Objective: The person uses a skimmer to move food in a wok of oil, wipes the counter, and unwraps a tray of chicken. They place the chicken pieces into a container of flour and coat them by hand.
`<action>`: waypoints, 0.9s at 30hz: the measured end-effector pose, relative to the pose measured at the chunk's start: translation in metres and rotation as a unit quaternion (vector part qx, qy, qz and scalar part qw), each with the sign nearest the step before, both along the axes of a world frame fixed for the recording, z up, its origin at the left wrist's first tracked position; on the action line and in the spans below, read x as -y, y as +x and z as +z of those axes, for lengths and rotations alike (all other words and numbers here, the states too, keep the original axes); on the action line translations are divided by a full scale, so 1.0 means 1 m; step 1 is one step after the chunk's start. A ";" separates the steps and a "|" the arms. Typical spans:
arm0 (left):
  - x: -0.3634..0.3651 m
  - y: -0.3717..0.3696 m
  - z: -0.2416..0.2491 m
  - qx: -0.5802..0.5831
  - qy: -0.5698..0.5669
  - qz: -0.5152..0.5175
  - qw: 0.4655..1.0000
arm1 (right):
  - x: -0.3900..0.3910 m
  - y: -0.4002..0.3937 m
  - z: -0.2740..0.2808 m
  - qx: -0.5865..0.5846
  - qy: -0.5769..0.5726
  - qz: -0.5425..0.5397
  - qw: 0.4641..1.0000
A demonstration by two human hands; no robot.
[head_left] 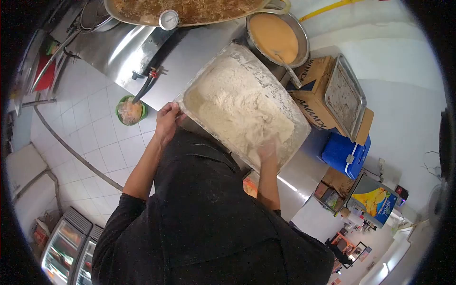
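Observation:
A rectangular tub point(190, 93) of pale flour stands tilted across the view on a steel worktop. My left hand point(168, 121) is closed on the tub's near left corner, thumb at the rim. Inside, toward the tub's near right side, my right hand point(269, 148) is down at the flour point(237, 90), blurred by motion and dusted white; its fingers cannot be made out. The flour is heaped and lumpy around that hand, with a thin layer smeared on the far wall.
Beyond the tub stand a pot point(304, 47) of orange batter with a ladle and a large pan point(209, 19) with a dial thermometer. Cardboard boxes point(308, 109), a metal tray point(344, 95) and a blue cooler point(339, 154) are at the right. A green bin point(129, 122) stands on the floor.

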State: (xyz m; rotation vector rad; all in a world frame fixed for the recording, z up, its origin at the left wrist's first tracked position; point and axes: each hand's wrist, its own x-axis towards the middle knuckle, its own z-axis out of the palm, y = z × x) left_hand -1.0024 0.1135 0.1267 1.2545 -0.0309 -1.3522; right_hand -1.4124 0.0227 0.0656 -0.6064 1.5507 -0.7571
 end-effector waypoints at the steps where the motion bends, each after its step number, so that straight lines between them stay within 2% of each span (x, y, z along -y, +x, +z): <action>1: -0.001 0.001 -0.004 0.001 -0.001 -0.002 1.000 | 0.006 -0.009 0.016 0.044 0.002 -0.024 0.999; 4: -0.002 0.001 -0.007 0.002 -0.004 -0.007 1.000 | 0.025 -0.023 0.027 0.078 -0.033 -0.085 0.993; 5: -0.002 0.002 -0.006 0.004 -0.006 -0.008 1.000 | 0.038 -0.021 0.019 -0.002 -0.046 -0.062 0.997; 6: 0.000 0.001 -0.001 0.002 -0.004 -0.005 1.000 | 0.054 -0.011 0.003 -0.157 -0.061 0.026 0.985; 7: 0.001 -0.001 0.007 0.001 0.000 -0.001 1.000 | 0.067 0.000 -0.016 -0.296 -0.076 0.112 0.945; 9: 0.001 -0.001 0.010 0.003 0.003 0.006 1.000 | 0.075 0.044 -0.034 -0.448 -0.102 0.243 0.854; 12: 0.004 0.000 0.005 0.005 -0.001 0.006 1.000 | 0.057 0.107 0.003 -0.475 -0.141 0.414 0.764; 14: 0.001 -0.003 0.007 -0.001 0.001 0.017 1.000 | 0.031 0.111 0.012 -0.569 -0.319 0.492 0.576; 16: 0.000 -0.002 0.000 0.000 0.007 0.014 1.000 | 0.031 0.104 0.005 -0.533 -0.284 0.511 0.612; 18: -0.001 -0.001 0.000 0.003 0.014 0.017 1.000 | 0.038 0.096 0.005 -0.462 -0.235 0.518 0.681; 20: 0.003 -0.004 0.009 0.007 0.022 0.030 0.999 | 0.054 0.102 0.049 -0.351 -0.167 0.507 0.769; 23: 0.003 -0.005 0.012 0.000 0.014 0.032 0.999 | 0.076 0.093 0.070 -0.217 -0.177 0.415 0.866; 26: 0.003 -0.004 0.009 0.008 0.020 0.024 0.999 | 0.096 0.092 0.081 -0.194 -0.095 0.317 0.924; 27: 0.002 -0.004 0.009 0.006 0.020 0.026 0.999 | 0.105 0.092 0.083 -0.227 -0.143 0.324 0.907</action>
